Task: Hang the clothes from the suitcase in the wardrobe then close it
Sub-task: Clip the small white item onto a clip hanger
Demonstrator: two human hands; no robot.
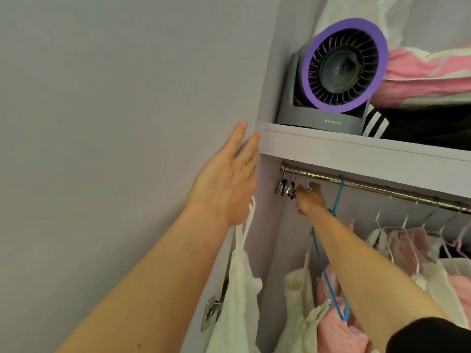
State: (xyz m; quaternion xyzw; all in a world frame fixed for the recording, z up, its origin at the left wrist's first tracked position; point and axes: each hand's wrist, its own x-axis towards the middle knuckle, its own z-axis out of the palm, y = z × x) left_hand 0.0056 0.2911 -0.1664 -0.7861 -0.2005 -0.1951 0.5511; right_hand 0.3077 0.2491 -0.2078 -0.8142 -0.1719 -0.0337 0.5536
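My left hand (229, 179) lies with straight fingers against the wardrobe's left edge, below the shelf front (356, 149). A white garment (239, 289) hangs by its straps from under that hand; the thumb is hidden. My right hand (308, 197) reaches up inside to the left end of the metal rail (382, 189). Its fingers curl round the hook of a metal hanger (307, 183), next to a bunch of metal clip hangers (285, 187). An empty blue hanger (331, 284) hangs from the rail beside my right forearm.
Pink and white clothes (407, 250) on white hangers fill the rail to the right. On the shelf above stand a grey fan with a purple ring (341, 72) and folded pink and black fabric (420, 80). The wardrobe door (102, 123) stands open at left.
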